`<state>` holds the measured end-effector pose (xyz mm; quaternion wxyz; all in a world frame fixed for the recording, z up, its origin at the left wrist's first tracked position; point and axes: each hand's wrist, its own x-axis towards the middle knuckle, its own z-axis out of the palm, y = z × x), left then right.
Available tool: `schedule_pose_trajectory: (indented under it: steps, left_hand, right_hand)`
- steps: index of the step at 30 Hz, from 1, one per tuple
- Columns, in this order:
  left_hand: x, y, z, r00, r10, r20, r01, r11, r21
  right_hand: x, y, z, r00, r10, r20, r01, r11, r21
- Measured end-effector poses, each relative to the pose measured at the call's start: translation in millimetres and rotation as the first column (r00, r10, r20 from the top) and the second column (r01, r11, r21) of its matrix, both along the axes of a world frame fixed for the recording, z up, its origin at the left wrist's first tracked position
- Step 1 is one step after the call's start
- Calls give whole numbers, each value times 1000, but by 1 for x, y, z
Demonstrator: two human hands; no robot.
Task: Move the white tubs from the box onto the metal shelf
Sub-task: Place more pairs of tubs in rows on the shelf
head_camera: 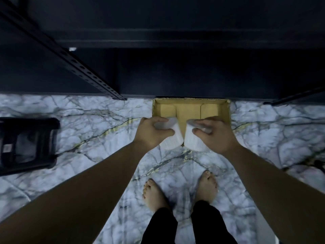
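An open cardboard box (191,110) lies on the marble floor against the foot of the dark metal shelf (158,39). Only its bare bottom shows in the far half; my hands hide the near half. My left hand (149,132) grips one white tub (173,138) from above by its lid end. My right hand (214,132) grips a second white tub (192,140) the same way. Both tubs hang side by side, almost touching, above the box's near edge. They look blurred.
A black perforated upright (77,66) of the shelf runs diagonally down to the floor at left. A black crate (26,145) stands on the floor at far left. My bare feet (179,191) stand just behind the box.
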<state>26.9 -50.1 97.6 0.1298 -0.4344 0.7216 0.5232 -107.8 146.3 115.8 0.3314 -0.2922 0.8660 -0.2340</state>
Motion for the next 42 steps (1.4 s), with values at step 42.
schedule_pose_trajectory:
  steps: [42]
  left_hand:
    - [86, -39, 645, 609, 22, -793, -58, 998, -17]
  right_hand:
    - [89, -29, 623, 942, -332, 50, 244, 574, -782]
